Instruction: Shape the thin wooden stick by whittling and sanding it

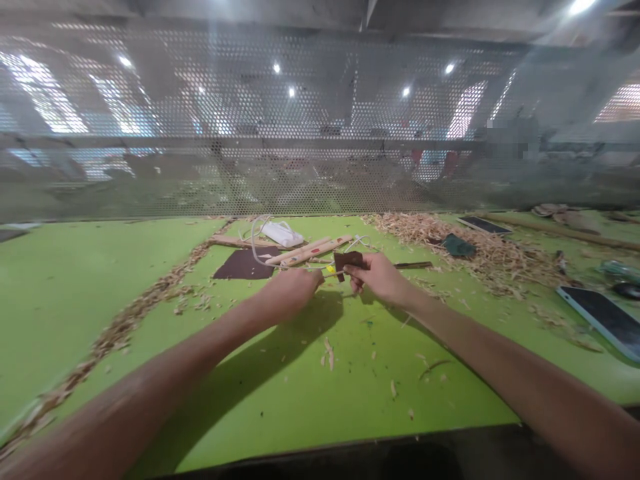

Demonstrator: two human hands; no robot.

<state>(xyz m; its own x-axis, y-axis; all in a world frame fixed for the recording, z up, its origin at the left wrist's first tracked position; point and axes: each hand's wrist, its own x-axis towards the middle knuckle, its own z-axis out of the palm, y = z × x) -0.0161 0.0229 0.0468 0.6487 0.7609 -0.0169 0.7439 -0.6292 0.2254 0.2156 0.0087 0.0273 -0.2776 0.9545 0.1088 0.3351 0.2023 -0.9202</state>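
Observation:
Over the green table (320, 393), my left hand (293, 295) is closed around one end of a thin pale wooden stick (330, 275). My right hand (380, 279) pinches a small dark-brown piece of sandpaper (345, 264), which sits against the stick's other end. A small yellow patch (331, 269) shows close to the stick; I cannot tell whether it belongs to it. Behind my left hand lies a larger dark-brown sheet (244, 264), flat on the table. Pale wooden strips with coloured marks (315, 251) lie just beyond my hands.
A white power strip (283, 233) with a looping cable (254, 240) lies at the back. Wood shavings (425, 230) are heaped to the right, with a dark green cloth (459, 245). A phone (600, 317) lies at far right. A perforated screen (300, 167) stands behind the table.

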